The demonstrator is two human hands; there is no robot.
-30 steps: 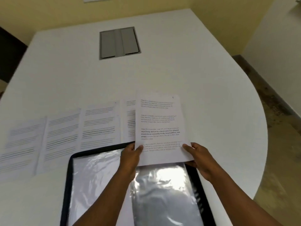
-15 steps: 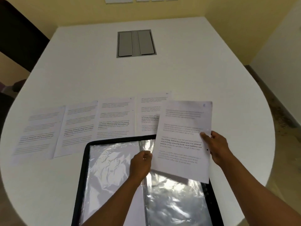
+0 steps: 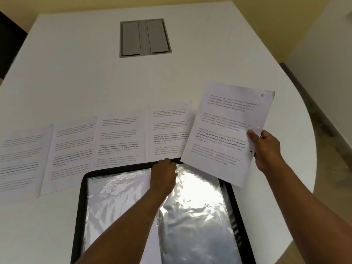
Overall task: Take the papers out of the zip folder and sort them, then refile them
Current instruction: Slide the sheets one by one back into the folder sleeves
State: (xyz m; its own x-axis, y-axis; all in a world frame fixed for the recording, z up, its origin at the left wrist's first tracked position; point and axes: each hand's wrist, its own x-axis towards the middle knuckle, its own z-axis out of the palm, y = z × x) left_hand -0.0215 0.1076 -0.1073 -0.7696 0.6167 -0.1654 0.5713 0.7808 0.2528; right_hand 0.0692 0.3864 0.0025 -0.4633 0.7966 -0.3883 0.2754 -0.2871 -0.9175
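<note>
An open black zip folder (image 3: 82,206) lies on the white table (image 3: 76,82) in front of me, its shiny clear sleeves (image 3: 192,216) facing up. My right hand (image 3: 266,149) pinches the right edge of a printed sheet (image 3: 222,130) marked 6, held tilted above the folder's far right corner. My left hand (image 3: 163,176) rests on the folder's far edge, knuckles bent, with nothing seen in it. Several printed sheets (image 3: 118,138) lie side by side in a row beyond the folder; the rightmost sheet (image 3: 169,128) is marked 10 and partly covered by the held sheet.
A grey double-flap hatch (image 3: 145,38) is set into the table's far middle. The table's curved right edge (image 3: 312,164) drops to the floor. Something dark (image 3: 9,44) stands past the far left corner.
My left hand has let go of the sheet and dropped onto the folder's far edge. My right hand has carried the sheet up and to the right.
</note>
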